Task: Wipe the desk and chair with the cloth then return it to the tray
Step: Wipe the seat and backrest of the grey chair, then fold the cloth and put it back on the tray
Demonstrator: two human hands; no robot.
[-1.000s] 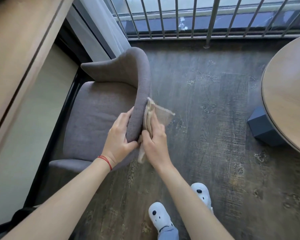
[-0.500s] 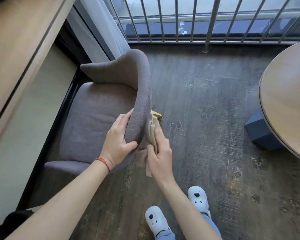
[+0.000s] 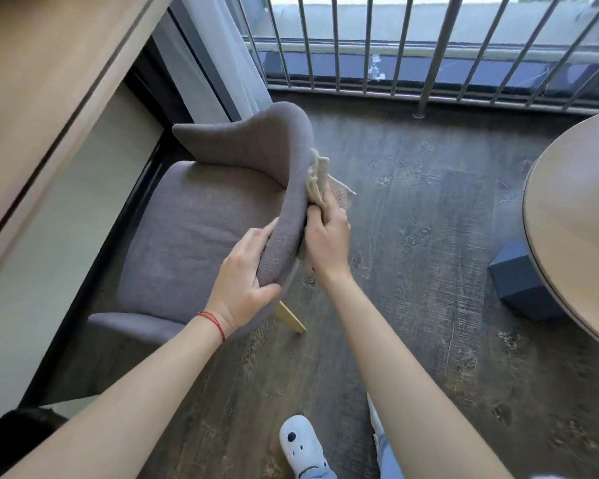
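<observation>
Wiping now: the right hand (image 3: 327, 242) presses a beige cloth (image 3: 317, 183) against the outer face of the grey upholstered chair (image 3: 201, 233) backrest, just right of centre frame.
Right hand: closed around the bunched lower part of the cloth, palm turned toward the backrest; the fingers are mostly hidden behind the chair's edge.
Left hand (image 3: 244, 281): curled over the near end of the backrest rim, thumb on the outer side and fingers on the seat side, holding the chair and nothing else.
Cloth, place: sandwiched between right hand and backrest, with a loose flap standing out toward the floor (image 3: 412, 271) side, above the hand.
Cloth, handling: it looks light, soft and limp, with a coarse weave; it should fold and bunch freely and is unlikely to slip on the fabric. Gathering it in the palm, as here, seems the sensible hold, since a pinched corner would leave the rest dangling.
Chair, handling: padded and stiff enough to push against, yet probably light on its pale wooden leg (image 3: 289, 316); bracing the rim with the free hand likely keeps it from skidding or tipping.
Worktop: a round wooden worktop (image 3: 574, 229) fills the right edge of the frame, its visible part bare.
Containers: no tray shows anywhere in view, so where the cloth goes back cannot be told. A dark blue box-like block (image 3: 519, 285) sits on the floor under the worktop's edge; it appears closed, contents unknown.
Stage, as judged: the chair part of the wiping is under way, the return not yet done.
</observation>
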